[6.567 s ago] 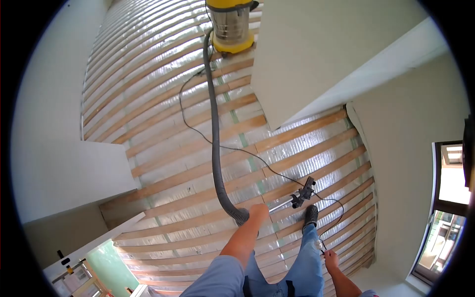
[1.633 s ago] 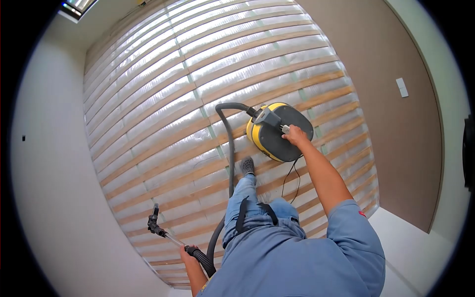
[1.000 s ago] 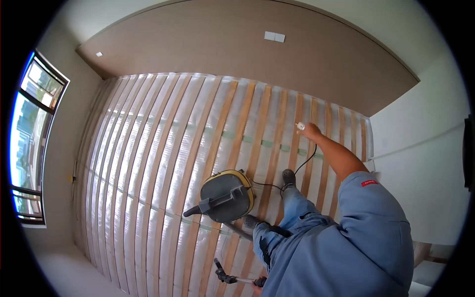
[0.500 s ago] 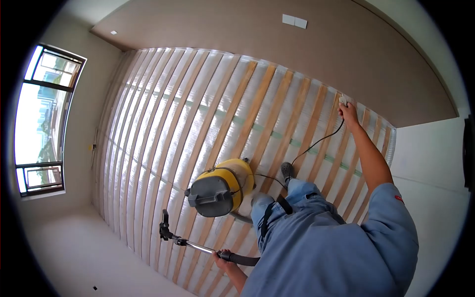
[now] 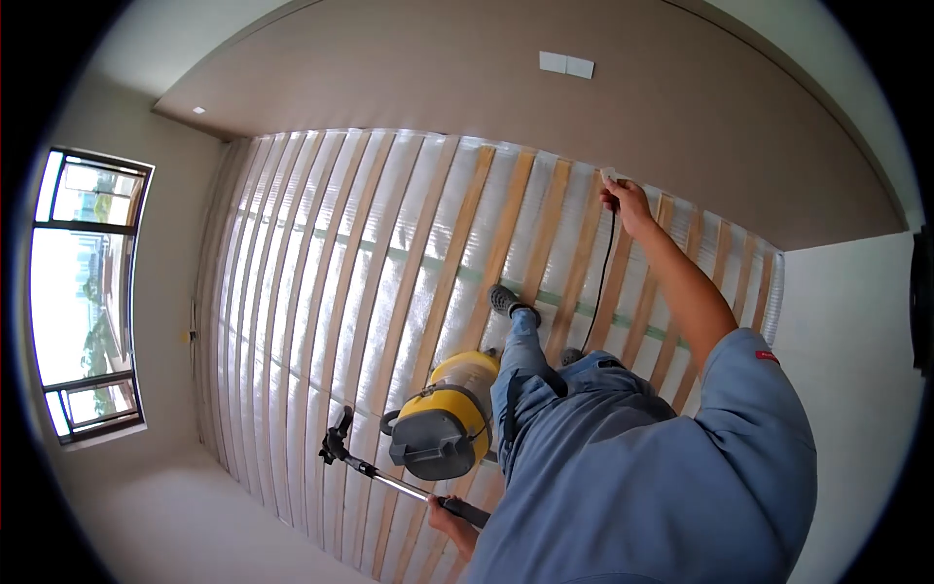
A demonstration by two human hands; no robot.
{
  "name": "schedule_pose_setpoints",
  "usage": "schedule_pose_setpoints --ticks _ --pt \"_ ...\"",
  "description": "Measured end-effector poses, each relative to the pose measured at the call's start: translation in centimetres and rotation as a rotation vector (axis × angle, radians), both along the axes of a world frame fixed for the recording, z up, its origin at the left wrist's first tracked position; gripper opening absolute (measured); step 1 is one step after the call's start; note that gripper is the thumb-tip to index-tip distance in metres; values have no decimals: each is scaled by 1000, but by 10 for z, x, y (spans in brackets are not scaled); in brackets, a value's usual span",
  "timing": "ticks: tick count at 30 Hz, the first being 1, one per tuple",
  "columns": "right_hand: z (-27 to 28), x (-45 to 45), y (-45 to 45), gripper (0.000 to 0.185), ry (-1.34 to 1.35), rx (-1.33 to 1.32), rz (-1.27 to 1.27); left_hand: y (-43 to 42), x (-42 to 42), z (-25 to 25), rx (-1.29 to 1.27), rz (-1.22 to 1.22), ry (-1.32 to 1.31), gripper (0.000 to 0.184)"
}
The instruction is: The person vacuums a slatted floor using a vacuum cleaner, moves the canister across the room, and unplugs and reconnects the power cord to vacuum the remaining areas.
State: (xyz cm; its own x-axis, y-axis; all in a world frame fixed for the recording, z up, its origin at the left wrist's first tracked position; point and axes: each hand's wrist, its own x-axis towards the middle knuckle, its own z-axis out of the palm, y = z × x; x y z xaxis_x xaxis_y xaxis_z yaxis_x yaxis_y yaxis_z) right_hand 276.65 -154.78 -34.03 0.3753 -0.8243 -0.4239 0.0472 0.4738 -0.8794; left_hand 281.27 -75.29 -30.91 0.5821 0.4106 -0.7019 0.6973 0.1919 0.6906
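Note:
My left hand [image 5: 449,524] is wrapped round the vacuum cleaner's wand [image 5: 401,485] where the dark handle meets the metal tube. A black floor nozzle [image 5: 336,440] tips the wand's far end. Beside it stands the vacuum cleaner [image 5: 436,438], yellow with a dark grey top, on the slatted floor. My right hand [image 5: 630,202] reaches forward with its fingers closed on the black power cord [image 5: 605,277], whose end has a small whitish piece [image 5: 608,175]. That piece looks like a plug or socket, but I cannot tell which. The cord hangs down towards my feet and passes behind my leg.
Wooden battens [image 5: 506,229] run across the floor over silvery foil sheeting [image 5: 331,321]. A brown wall panel [image 5: 438,68] with white plates [image 5: 566,64] rises ahead. At the left is a window [image 5: 88,292]. My shoe [image 5: 506,302] stands among the battens.
My right hand has moved left in view with the cord, which hangs straighter. One foot has stepped forward beside the vacuum cleaner. My left hand keeps its hold on the wand.

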Motion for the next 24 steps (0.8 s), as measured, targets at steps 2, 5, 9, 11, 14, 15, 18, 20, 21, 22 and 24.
schedule_pose_setpoints --ticks 2,5,9,11,14,15,18,20,21,22,24 --pt "-6 32 -26 23 -15 20 -47 -29 33 -8 112 -54 1 39" --pt "-6 85 -64 23 -36 76 -181 -64 78 -8 72 -148 17 35" --pt "2 146 -127 23 -116 1 -260 -122 150 17 87 -263 34 36" --pt "-5 161 -154 21 -117 7 -238 -140 166 39 130 -279 -4 38" --pt "-12 180 -181 21 -126 24 -245 -190 192 77 128 -212 -32 37" --pt "-26 180 -195 22 -93 -5 -187 -200 199 83 121 -187 -43 38" --pt "-55 196 -221 19 -230 61 -329 -244 211 99 101 -192 -46 38" --pt "-66 208 -237 18 -196 105 -367 -276 207 109 80 -226 -39 38" --pt "-81 213 -251 19 -183 108 -348 -300 206 112 97 -193 -29 35" --pt "-89 211 -268 21 -167 104 -343 -325 208 111 107 -174 -15 34" --pt "-88 223 -288 20 -187 68 -378 -334 208 84 56 -230 -38 35"
